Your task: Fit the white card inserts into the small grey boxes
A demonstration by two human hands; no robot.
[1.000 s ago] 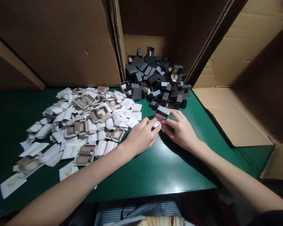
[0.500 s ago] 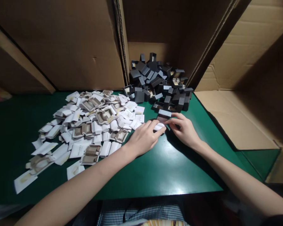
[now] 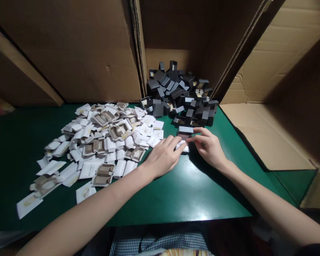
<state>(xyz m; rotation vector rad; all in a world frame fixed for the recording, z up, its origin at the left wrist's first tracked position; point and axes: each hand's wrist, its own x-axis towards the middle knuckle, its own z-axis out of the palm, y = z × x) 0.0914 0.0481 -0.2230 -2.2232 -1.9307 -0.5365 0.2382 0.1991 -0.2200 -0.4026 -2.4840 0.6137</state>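
Note:
Both my hands meet over one small dark box standing open on the green table. My left hand has its fingers curled and presses a white card insert at the box's front. My right hand pinches the box from the right side, fingers closed on it. A heap of white and beige card inserts lies just left of my left hand. A pile of dark boxes sits right behind the held box.
Tall cardboard sheets wall off the back of the table. An open cardboard carton lies at the right, its flap resting on the table edge. A checked cloth shows below the front edge.
The view has shifted slightly. The box has been lowered toward the table and both hands have moved a little nearer to me, the white insert pushed further in at its front.

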